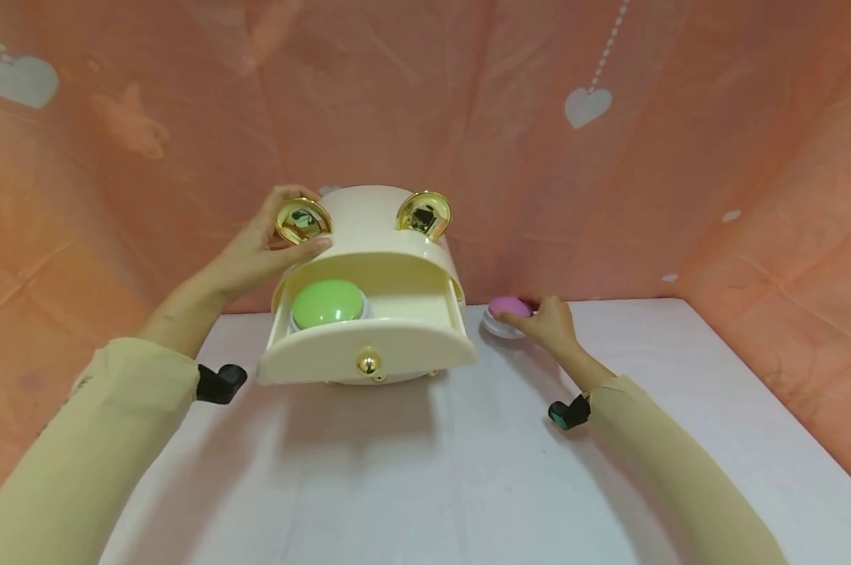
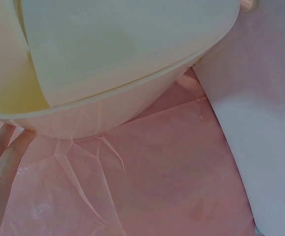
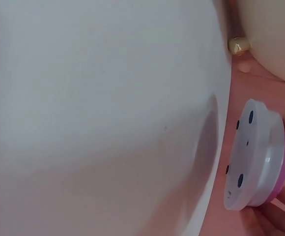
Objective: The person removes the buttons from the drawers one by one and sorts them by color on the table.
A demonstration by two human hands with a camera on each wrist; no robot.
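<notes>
A cream box [image 1: 390,235] with two gold ear-shaped knobs stands at the back of the white table [image 1: 432,471]. Its drawer [image 1: 369,357] is pulled out, and a green dome button [image 1: 326,303] lies in the drawer's left half. My left hand [image 1: 273,247] holds the box's top left side by the left gold knob [image 1: 302,220]; the left wrist view shows the cream box [image 2: 108,54] close up, with fingers [image 2: 5,147] at its edge. To the right of the box, my right hand [image 1: 542,318] grips a pink dome button [image 1: 508,308]. Its white base [image 3: 253,157] is tilted off the table.
A pink plastic sheet [image 1: 750,196] with white hearts hangs behind and to both sides of the table. The box's gold foot [image 3: 239,45] shows in the right wrist view. Black wrist mounts [image 1: 219,383] sit on both sleeves.
</notes>
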